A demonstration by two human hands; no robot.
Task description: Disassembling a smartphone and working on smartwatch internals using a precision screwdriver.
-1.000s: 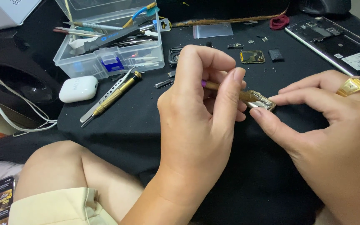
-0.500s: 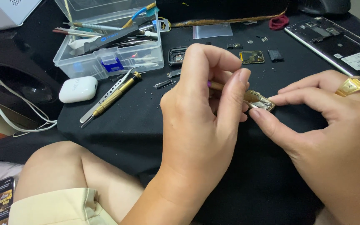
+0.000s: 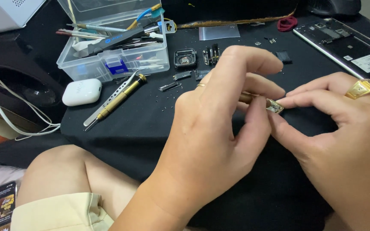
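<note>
While the left hand [image 3: 210, 141] keeps pinching a brass driver [image 3: 253, 99], right fingers [image 3: 305, 99] pinch a small metal part [image 3: 276, 108]; grip barely shifted, driver tip on part.

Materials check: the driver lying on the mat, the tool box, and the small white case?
Driver: likely metal, brass-gold handle with a glossy sheen. Tool box: clear plastic, contents visible through the walls. White case: smooth glossy plastic, by its soft highlights and rounded edges.

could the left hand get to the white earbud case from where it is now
Probably yes. The white earbud case lies in the open on the black cloth, to the left of the left hand, with only a gold screwdriver lying between. But that hand is holding a small tool, so it would have to let go first.
</note>
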